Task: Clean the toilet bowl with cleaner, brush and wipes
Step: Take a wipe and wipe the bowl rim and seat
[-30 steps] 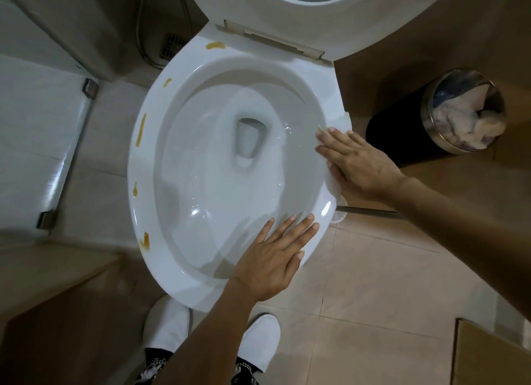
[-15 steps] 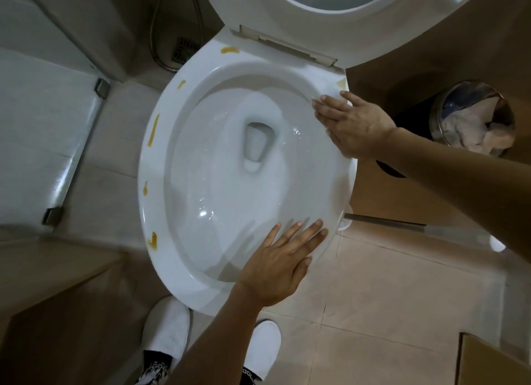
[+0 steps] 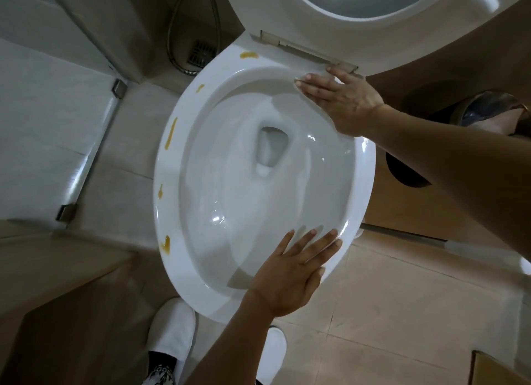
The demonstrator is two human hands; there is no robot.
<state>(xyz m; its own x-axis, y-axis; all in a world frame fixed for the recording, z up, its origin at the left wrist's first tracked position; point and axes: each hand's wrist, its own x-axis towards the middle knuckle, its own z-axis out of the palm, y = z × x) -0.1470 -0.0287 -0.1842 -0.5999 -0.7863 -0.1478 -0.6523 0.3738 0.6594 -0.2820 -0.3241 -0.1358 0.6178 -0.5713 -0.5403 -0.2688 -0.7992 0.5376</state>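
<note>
Right hand [image 3: 343, 103]: fingers straight, pressed flat on a white wipe [image 3: 298, 89] at the bowl [image 3: 258, 183] rim's far right, just below the seat hinge [image 3: 304, 51]. Left hand [image 3: 290, 275]: fingers spread, flat on the near rim, holding nothing. Bowl glossy white, oval. Yellow smears [image 3: 170, 133] dot the rim's left side.

I have one head view, looking steeply down and close over the bowl [image 3: 363, 166], floor [image 3: 388, 313] at the edges.
</note>
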